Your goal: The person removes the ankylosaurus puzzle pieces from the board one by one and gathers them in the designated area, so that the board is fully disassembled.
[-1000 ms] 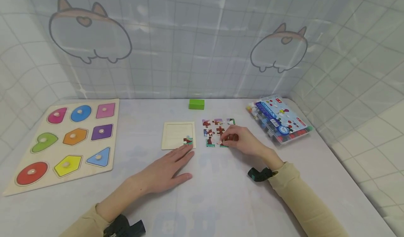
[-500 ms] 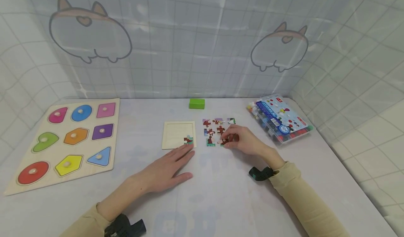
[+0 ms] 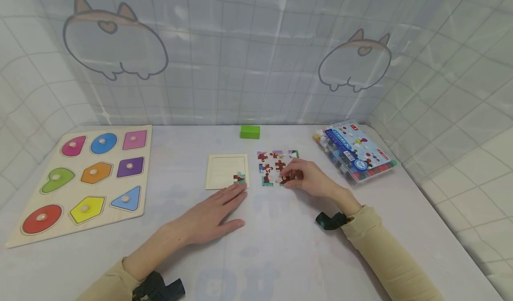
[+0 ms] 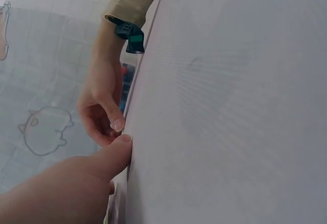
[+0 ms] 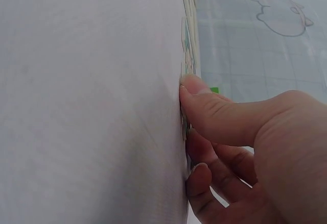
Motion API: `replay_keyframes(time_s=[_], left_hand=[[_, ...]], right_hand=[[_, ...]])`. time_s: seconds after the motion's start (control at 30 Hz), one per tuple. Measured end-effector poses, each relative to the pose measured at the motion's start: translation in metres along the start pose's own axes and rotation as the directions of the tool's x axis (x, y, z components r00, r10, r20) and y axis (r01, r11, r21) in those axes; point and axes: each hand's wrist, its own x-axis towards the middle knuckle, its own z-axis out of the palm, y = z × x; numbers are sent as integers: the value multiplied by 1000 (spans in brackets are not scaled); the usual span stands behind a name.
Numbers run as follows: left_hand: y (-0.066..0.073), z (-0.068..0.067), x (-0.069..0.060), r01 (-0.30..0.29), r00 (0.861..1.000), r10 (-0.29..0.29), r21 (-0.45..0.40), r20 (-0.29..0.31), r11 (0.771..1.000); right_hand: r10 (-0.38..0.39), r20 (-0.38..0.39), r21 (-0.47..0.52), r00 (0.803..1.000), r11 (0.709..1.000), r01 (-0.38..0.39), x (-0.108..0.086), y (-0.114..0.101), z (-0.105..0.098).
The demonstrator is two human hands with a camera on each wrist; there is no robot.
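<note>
My left hand (image 3: 212, 214) lies palm down with straight fingers, its fingertips on the lower right corner of a square wooden puzzle tray (image 3: 219, 172). One jigsaw piece (image 3: 239, 176) sits in that corner of the tray. To the right, several brown, green and purple jigsaw pieces (image 3: 280, 164) lie in rows on the white cloth. My right hand (image 3: 310, 178) is over the lower right of these rows, thumb and curled fingers pinching a brown jigsaw piece (image 3: 285, 179). In the right wrist view, the thumb (image 5: 217, 114) meets the thin edges of pieces, which hide most of the grip.
A wooden shape board (image 3: 108, 216) with knobbed colored shapes lies at the left. At the back stands a green block (image 3: 250, 132). A clear plastic box (image 3: 354, 152) with a blue label sits at the back right. Tiled curtains surround the table.
Both hands stay nearly where they were. The brown piece at my right fingertips shows more than one second ago. The camera view has shifted very slightly.
</note>
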Motion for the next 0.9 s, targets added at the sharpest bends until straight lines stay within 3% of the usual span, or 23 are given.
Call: replay_keyframes(time_s=[0.17, 0.3, 0.4, 0.47, 0.7, 0.9], left_hand=[[-2, -9, -1, 26, 993, -23, 29, -119, 999], [-16, -19, -4, 157, 971, -148, 35, -188, 987], [-31, -23, -9, 266, 953, -255, 51, -161, 963], [-38, -24, -12, 300, 948, -291, 57, -128, 952], [-42, -24, -13, 295, 952, -289, 49, -101, 954], [-43, -21, -13, 311, 948, -305, 63, -93, 948]], right_hand=[[-10, -1, 12, 1000, 1000, 10, 0, -1, 0], [-20, -13, 19, 1000, 1000, 20, 0, -2, -1], [-21, -29, 11, 999, 1000, 21, 1, -2, -1], [-20, -44, 6, 999, 1000, 20, 1, -3, -2], [16, -128, 56, 992, 998, -8, 7, -24, 3], [-38, -76, 47, 996, 998, 41, 35, -47, 24]])
